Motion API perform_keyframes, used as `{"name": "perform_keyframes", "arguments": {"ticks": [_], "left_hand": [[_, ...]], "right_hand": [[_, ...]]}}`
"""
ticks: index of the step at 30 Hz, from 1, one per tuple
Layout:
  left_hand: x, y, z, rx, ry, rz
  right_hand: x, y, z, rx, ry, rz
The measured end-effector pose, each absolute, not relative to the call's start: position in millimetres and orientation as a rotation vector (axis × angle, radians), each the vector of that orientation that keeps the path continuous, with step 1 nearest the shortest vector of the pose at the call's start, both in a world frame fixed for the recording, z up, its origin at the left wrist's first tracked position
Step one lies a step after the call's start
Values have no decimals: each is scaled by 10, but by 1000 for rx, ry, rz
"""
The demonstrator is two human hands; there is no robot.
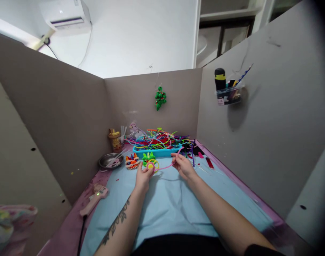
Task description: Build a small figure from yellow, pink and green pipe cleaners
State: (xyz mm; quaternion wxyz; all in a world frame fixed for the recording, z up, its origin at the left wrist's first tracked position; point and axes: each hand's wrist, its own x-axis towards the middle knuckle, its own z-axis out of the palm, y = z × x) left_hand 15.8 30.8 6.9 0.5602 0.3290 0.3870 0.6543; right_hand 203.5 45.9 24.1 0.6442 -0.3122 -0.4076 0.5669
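Note:
My left hand (pixel 143 176) pinches a small coil of pink and yellow pipe cleaner in front of the green figure. From that coil a pink pipe cleaner (pixel 164 167) stretches across to my right hand (pixel 184 166), whose fingers are closed on it with the free end sticking up. A yellow loop (pixel 156 163) shows around the coil. Just beyond my left hand sit a green pipe-cleaner figure (pixel 148 156) and an orange, white and blue one (pixel 132 161). Both hands are raised over the light blue cloth (pixel 168 202).
A blue tray (pixel 158 153) heaped with coloured pipe cleaners (pixel 162 139) stands at the back. To the left are a metal bowl (pixel 111 166), a jar (pixel 115 141) and a pink glue gun (pixel 94 200) with its cord. Grey partitions (pixel 152 117) enclose the table; a holder (pixel 228 94) hangs right.

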Motion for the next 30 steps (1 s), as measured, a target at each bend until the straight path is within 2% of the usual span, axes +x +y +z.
{"name": "perform_keyframes", "arguments": {"ticks": [10,20,27,30], "left_hand": [[154,330,19,1010,940,1573],[131,307,72,928,939,1544],[106,330,79,787,952,1518],[107,313,90,756,949,1482]], "right_hand": [[2116,512,223,-771,-801,1265],[2094,581,116,-932,-1158,1048],[2178,562,118,-1047,-1389,583],[2157,511,177,-1039,-1393,514]]}}
